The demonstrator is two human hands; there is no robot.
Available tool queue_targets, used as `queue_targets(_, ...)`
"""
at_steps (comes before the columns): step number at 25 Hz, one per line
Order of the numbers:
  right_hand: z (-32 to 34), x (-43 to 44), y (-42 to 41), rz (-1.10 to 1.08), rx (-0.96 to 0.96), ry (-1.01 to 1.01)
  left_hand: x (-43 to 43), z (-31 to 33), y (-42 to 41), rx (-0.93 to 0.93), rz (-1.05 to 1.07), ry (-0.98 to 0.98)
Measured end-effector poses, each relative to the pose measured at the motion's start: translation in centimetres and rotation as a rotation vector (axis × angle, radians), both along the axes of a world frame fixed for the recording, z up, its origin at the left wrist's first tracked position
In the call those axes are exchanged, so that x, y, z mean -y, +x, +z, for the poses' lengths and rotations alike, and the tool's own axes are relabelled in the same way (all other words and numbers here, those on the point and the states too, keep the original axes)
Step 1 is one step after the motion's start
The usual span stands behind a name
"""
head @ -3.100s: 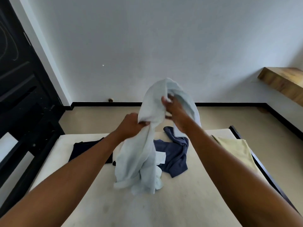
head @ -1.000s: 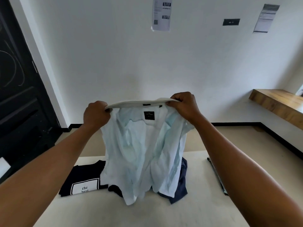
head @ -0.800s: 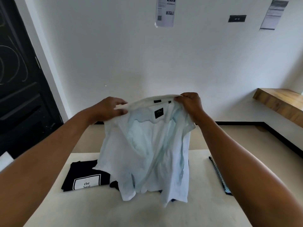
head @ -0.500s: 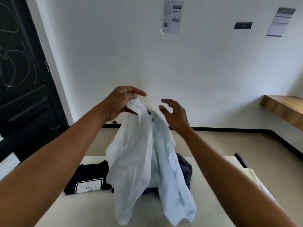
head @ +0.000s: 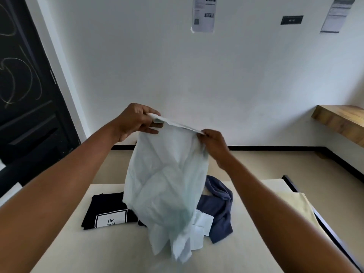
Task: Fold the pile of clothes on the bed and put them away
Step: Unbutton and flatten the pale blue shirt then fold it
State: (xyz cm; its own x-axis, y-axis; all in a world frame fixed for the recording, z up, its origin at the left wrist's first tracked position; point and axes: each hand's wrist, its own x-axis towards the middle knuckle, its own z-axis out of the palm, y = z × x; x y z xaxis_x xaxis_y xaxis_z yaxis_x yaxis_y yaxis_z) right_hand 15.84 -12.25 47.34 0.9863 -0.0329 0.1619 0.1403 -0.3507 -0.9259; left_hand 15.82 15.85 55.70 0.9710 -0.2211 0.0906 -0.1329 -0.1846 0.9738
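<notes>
A pale blue shirt (head: 167,180) hangs in the air above the bed (head: 98,251), its lower hem and white cuffs trailing on the mattress. My left hand (head: 136,121) pinches the shirt's top edge at the left. At the right end of that edge my right hand (head: 212,140) grips the cloth. Behind the shirt a crumpled navy garment (head: 218,209) lies on the bed. A black t-shirt with a white printed box (head: 108,211) lies flat to the left of it.
A pale yellow cloth (head: 295,207) lies at the bed's right edge by the dark frame (head: 291,184). A black door (head: 25,95) stands at left, a wooden shelf (head: 342,119) at right. Papers (head: 203,14) hang on the white wall.
My right hand had let go half a second ago; it now grips the shirt's top edge again. The shirt has been turned and is stretched out between both hands.
</notes>
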Motion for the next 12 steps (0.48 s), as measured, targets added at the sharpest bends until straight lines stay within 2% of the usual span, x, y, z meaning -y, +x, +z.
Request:
queue_targets(1, 1.0, 0.3, 0.0, 0.059, -0.014, 0.108, -0.4, -0.9, -0.1, -0.012, 0.026, 0.085)
queue_targets(3, 2.3, 0.2, 0.2, 0.167, -0.029, 0.182, -0.7, -2.6, -0.2, -0.039, 0.058, 0.346)
queue_targets(5, 3.6, 0.0, -0.2, 0.202, -0.027, 0.151, -0.9, -3.7, 0.0, 0.025, 0.109, 0.658)
queue_targets(7, 4.4, 0.2, -0.6, 0.216, -0.025, 0.126, -0.6, -4.0, -0.3, 0.119, 0.185, 0.803)
queue_targets(8, 4.6, 0.6, -0.5, 0.231, -0.025, 0.148, -0.3, -3.9, -0.6, 0.180, 0.205, 0.785)
queue_targets(9, 4.9, 1.1, -0.5, 0.255, -0.021, 0.178, -0.2, -3.5, -0.9, 0.208, 0.206, 0.637)
queue_targets(11, 5.3, 2.1, -0.3, 0.292, -0.012, 0.215, 0.5, -2.6, -1.9, 0.116, 0.122, 0.154)
queue_targets(12, 5.4, 2.4, 0.2, 0.296, -0.001, 0.206, 0.9, -2.3, -2.3, 0.042, 0.056, 0.049)
